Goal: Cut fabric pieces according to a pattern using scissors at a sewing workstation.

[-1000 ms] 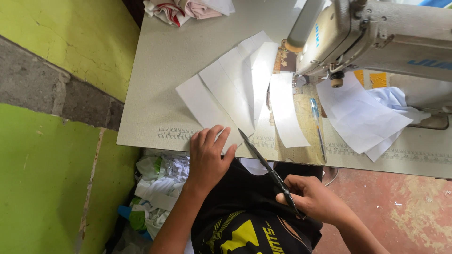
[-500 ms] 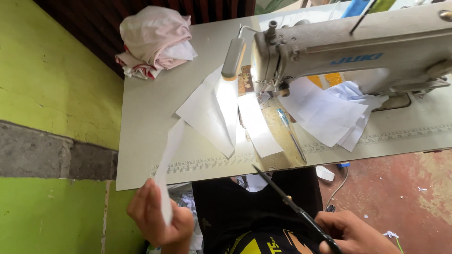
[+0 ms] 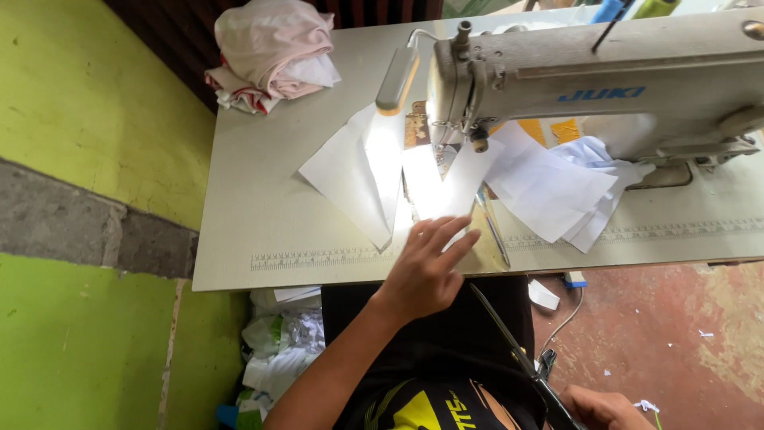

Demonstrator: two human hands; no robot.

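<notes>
At the desk (image 3: pixel 263 231) edge, my left hand (image 3: pixel 426 275) lies flat, fingers (image 3: pixel 458 247) spread wide on a white fabric strip (image 3: pixel 458 187) under the sewing machine (image 3: pixel 589 87). Thin, limp stuff, I judge: light, quick to slide and crease, best pinched at its near end. Down by my lap, my right hand (image 3: pixel 605 408) grips scissors (image 3: pixel 517 358), fingers wrapped round the handles.

A small sewing workshop, shown by the industrial sewing machine (image 3: pixel 589 87) set in a worktable (image 3: pixel 263 215) with a ruler printed along its edge, cut white fabric pieces (image 3: pixel 549 187) lit by its lamp (image 3: pixel 395 80), folded cloth (image 3: pixel 270 52) and scraps (image 3: pixel 278 350) on the floor.
</notes>
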